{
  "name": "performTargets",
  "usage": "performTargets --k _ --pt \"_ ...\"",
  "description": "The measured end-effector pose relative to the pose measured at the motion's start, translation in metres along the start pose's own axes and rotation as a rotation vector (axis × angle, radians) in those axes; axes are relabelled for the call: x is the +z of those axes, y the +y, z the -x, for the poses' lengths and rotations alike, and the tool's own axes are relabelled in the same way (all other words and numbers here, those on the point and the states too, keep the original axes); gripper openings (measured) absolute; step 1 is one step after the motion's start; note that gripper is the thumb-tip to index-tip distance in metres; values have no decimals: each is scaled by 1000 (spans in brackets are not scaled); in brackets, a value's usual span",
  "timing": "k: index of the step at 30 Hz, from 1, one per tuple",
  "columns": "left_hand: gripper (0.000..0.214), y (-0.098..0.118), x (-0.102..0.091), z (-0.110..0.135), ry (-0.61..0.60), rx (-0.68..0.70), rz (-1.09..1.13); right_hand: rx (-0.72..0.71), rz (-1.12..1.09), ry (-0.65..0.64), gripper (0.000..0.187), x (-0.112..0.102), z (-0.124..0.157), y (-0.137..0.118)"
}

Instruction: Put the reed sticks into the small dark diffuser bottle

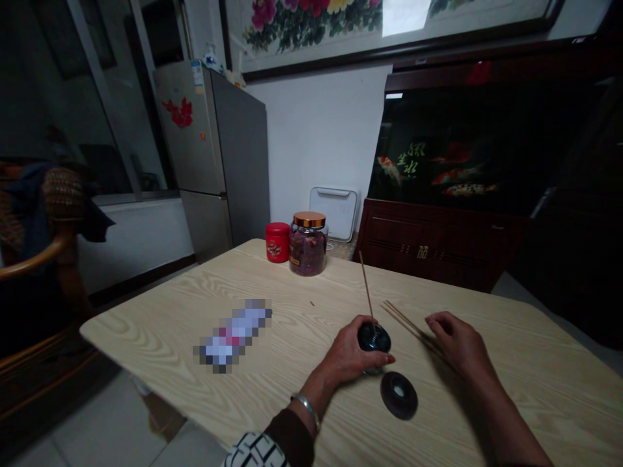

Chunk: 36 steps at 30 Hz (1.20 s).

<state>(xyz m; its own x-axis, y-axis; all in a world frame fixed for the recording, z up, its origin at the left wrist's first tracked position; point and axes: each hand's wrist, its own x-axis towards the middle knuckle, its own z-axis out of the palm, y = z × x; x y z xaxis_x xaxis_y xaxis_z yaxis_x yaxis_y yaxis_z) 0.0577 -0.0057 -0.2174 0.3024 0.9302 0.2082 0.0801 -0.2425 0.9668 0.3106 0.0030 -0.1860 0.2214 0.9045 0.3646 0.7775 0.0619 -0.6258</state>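
Note:
My left hand (348,353) is wrapped around a small dark, glossy incense holder (376,340). One thin incense stick (366,285) stands in it, leaning slightly left. Just in front of the holder lies a round dark lid (399,395) with a pale spot at its middle. To the right, my right hand (460,344) is curled with thumb and fingertips together; whether something small is between them I cannot make out. Several loose incense sticks (403,319) reach out to the left from beneath this hand, their near ends hidden.
A blurred-out flat object (236,334) lies on the wooden table (195,298) at left. Toward the back stand a red canister (277,243) and a glass jar (308,250) with a copper-coloured lid. A tiny brown bit (312,303) lies mid-table. Behind are a fridge and a fish tank.

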Motion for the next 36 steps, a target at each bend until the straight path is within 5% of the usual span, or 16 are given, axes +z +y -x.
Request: performTargets --k 4,14,25,36 --pt "73 0 0 0 5 16 -20 9 200 -105 15 4 9 19" --pt "74 3 1 0 -8 6 1 35 460 -212 14 15 10 18" --pt "73 1 1 0 -7 6 0 60 467 -297 15 17 6 20" --pt "71 4 1 0 -2 6 4 0 348 -240 8 21 8 21"
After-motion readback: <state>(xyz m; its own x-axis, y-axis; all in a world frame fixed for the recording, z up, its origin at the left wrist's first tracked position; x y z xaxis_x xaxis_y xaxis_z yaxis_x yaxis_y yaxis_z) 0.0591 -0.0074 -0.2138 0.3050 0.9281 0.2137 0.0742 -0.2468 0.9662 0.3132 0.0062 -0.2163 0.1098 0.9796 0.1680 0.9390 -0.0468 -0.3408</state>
